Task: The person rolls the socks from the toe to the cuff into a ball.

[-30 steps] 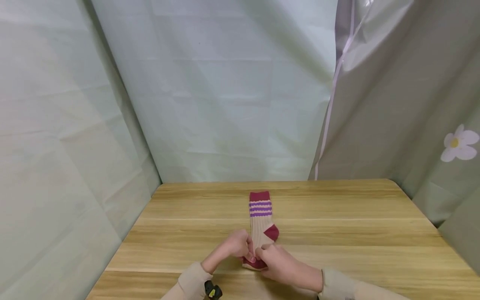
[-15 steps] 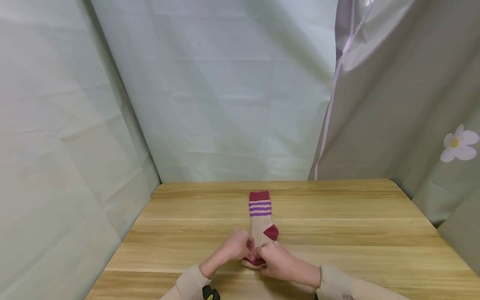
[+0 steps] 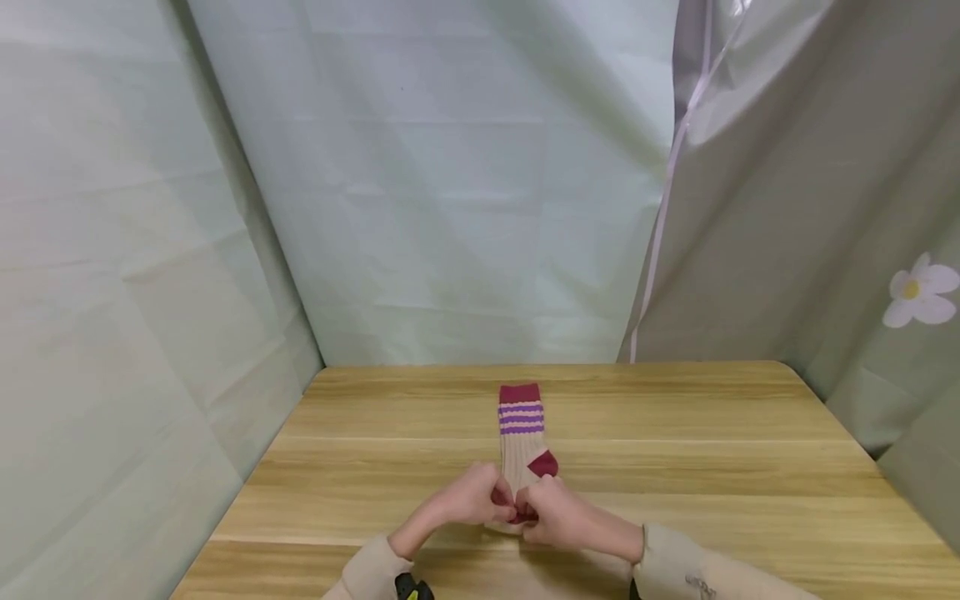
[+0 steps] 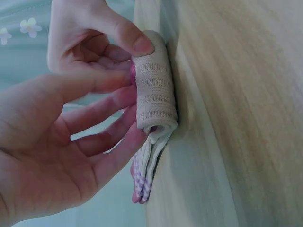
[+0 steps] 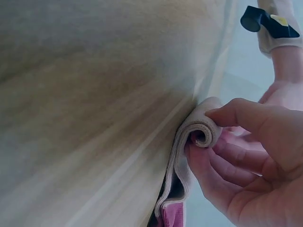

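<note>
Pale green sheeting backs a light wooden table (image 3: 675,467); low in the frame's centre lies a beige ribbed sock with maroon toe and purple stripes (image 3: 522,433). Left hand (image 3: 468,498) and right hand (image 3: 557,510) pinch its rolled near end — rolling has barely begun, likely continuing toward the cuff.

The beige ribbed sock (image 3: 521,446) at frame centre carries a maroon cuff, three purple stripes and a maroon heel patch, lying on the light yellow-brown wood-grain table (image 3: 712,475), against pale mint-green curtains (image 3: 420,183) and, at right, a grey-green curtain printed with a white, yellow-centred flower (image 3: 919,287).
</note>
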A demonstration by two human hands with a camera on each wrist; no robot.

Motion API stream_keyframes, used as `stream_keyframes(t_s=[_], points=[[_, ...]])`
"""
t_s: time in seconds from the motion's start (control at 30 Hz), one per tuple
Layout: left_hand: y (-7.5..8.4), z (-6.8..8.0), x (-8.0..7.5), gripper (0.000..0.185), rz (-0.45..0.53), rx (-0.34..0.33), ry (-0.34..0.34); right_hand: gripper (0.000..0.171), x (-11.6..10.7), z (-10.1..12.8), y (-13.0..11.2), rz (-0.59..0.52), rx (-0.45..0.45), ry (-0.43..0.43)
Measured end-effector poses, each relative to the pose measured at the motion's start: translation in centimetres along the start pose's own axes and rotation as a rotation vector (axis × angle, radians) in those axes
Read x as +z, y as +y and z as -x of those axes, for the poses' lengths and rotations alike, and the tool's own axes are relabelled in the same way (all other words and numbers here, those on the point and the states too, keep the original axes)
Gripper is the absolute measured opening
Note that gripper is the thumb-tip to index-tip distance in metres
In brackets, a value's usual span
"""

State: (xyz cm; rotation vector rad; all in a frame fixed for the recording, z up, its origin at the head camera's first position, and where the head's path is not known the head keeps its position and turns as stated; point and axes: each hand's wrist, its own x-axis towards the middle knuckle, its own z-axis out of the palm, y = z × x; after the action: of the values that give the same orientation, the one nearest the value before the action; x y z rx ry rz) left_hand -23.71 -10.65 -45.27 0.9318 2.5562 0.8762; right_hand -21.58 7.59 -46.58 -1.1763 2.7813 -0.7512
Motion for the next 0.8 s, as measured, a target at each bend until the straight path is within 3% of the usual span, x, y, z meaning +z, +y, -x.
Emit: stream_keyframes(t_s=[0.23,0.43,0.8], points=[[0.1,-0.1,0.2,0.016,-0.046,0.019,-0.003,0.014,-0.3,-0.3,0.7,-0.108,0.009,-0.051],[0.4,-0.3,0.7,0.019,-0.109,0.022,0.014,0.012,-0.4,-0.7,1.3,-0.267,0.084,-0.142],[0.2,-0.3,0.6,0.006,-0.105,0.053,0.009,0.006,-1.0,-1.1,2.2,-0.333,0.093,-0.174]])
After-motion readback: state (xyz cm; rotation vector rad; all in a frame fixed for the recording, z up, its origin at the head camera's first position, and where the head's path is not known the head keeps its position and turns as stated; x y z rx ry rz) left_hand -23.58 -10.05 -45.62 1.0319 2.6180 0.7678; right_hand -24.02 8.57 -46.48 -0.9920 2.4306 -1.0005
